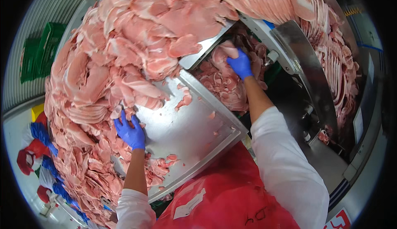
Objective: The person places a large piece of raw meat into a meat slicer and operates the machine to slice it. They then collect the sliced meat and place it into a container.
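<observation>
My left hand (130, 131), in a blue glove, rests with its fingers spread at the edge of a big heap of pink raw meat slices (89, 88). It is nearest to a few small pieces beside the bare part of the metal table (165, 123). Over the table's raised rim, my right hand (240, 63), gloved in blue too, is closed on a piece of meat (226, 52). That piece lies on top of more slices (223, 82) filling a container below. The far fingers of this hand are partly hidden by the glove's back.
A dark, curved metal guard (308, 59) stands right of my right arm, with rows of sliced meat (331, 67) behind it. Green crates (43, 53) are at the far left. Co-workers in red and blue (35, 152) stand beyond the heap at left.
</observation>
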Tool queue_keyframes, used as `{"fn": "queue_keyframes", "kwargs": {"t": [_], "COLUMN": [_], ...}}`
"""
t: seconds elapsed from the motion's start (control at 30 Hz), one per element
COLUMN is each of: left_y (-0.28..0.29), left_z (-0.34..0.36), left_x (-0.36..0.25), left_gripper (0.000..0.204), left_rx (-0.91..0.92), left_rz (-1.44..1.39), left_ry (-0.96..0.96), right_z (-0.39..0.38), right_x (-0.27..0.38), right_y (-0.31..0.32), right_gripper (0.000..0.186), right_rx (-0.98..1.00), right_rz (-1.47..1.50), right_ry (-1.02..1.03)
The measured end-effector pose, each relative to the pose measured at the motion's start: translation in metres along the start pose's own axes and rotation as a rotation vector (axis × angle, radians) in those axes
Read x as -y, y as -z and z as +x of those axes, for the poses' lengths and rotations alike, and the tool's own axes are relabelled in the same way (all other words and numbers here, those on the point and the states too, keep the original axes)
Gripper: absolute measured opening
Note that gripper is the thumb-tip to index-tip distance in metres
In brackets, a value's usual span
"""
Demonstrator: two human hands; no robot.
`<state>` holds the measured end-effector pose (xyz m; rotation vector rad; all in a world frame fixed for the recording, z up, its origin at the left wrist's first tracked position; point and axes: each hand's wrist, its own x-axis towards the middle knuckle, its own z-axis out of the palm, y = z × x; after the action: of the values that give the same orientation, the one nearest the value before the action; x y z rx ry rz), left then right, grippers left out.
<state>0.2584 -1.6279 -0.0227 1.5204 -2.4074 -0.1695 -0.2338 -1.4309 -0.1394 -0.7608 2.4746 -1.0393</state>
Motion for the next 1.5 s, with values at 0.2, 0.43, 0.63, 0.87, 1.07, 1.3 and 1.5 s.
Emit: {"fn": "queue_keyframes", "kwargs": {"t": [0.2, 0.43, 0.63, 0.87, 1.07, 1.3, 1.5], "left_y": [0.007, -0.005, -0.009, -0.026, -0.026, -0.018, -0.023], "left_z": [-0.001, -0.01, -0.018, -0.021, -0.025, -0.017, -0.009], "left_x": [-0.004, 0.012, 0.009, -0.01, -0.017, -0.019, -0.014], "left_gripper": [0.048, 0.059, 0.058, 0.048, 0.048, 0.049, 0.048], "left_rx": [0.012, -0.058, -0.152, -0.219, -0.188, -0.126, -0.118], "left_rz": [-0.043, 0.053, 0.06, -0.145, 0.207, 0.145, 0.163], "left_ry": [0.13, 0.128, 0.182, 0.149, 0.252, 0.234, 0.213], "right_z": [-0.057, -0.194, -0.287, -0.323, -0.245, -0.113, -0.038], "right_x": [0.084, 0.285, 0.492, 0.514, 0.326, 0.002, -0.07], "right_y": [0.041, 0.055, -0.042, -0.205, -0.083, 0.016, 0.013], "right_gripper": [0.046, 0.031, 0.049, 0.065, 0.014, 0.081, 0.146], "right_rx": [-0.119, -0.01, 0.582, 0.27, -0.072, -0.384, -0.013], "right_rz": [0.075, 0.604, 0.717, 0.614, 0.641, -0.142, -0.463], "right_ry": [0.073, 0.122, 0.185, 0.581, 0.484, -0.353, -0.359]}}
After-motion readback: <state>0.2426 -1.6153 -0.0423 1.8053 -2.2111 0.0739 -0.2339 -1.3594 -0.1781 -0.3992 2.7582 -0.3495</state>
